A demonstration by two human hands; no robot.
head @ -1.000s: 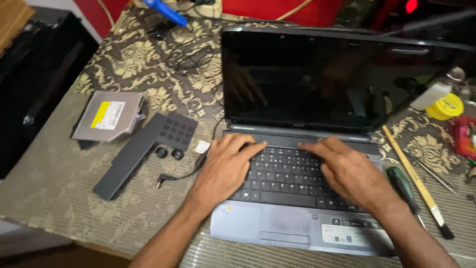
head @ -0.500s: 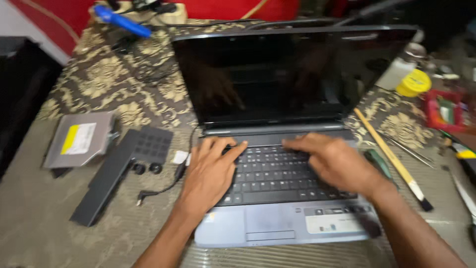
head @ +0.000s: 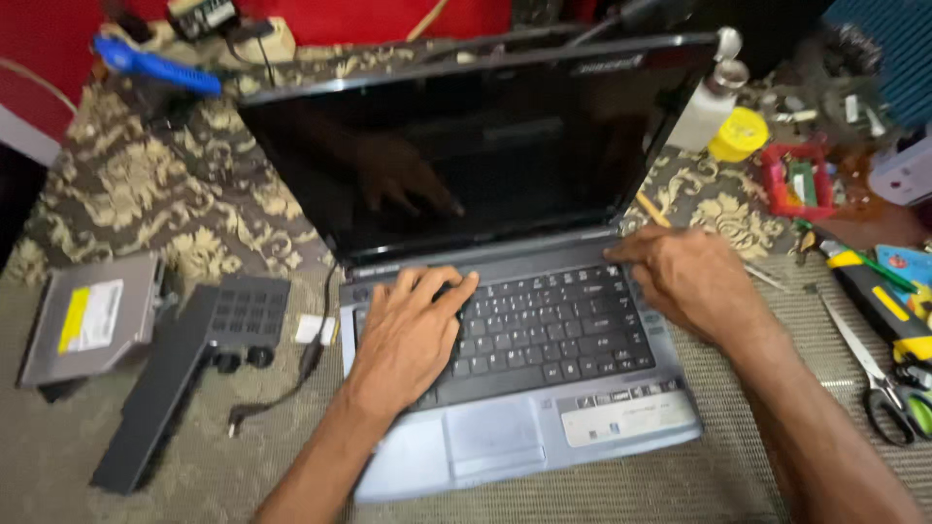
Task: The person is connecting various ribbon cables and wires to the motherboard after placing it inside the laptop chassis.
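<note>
1. The left hand (head: 408, 335) is laid flat and released on the keyboard (head: 544, 330), grasping nothing.
2. The right hand (head: 694, 281) is pressed loosely on the laptop (head: 505, 291) base's upper right corner, apparently to steady it.
3. The laptop is positioned open at the surface (head: 194, 213) centre; an optical drive (head: 87, 320) lies toward the left edge.

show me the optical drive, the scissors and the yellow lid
optical drive (head: 92, 318), head view, on its flat metal top by the yellow label
scissors (head: 879, 374), head view, on the blades near the pivot
yellow lid (head: 738, 134), head view, on its round top
</note>
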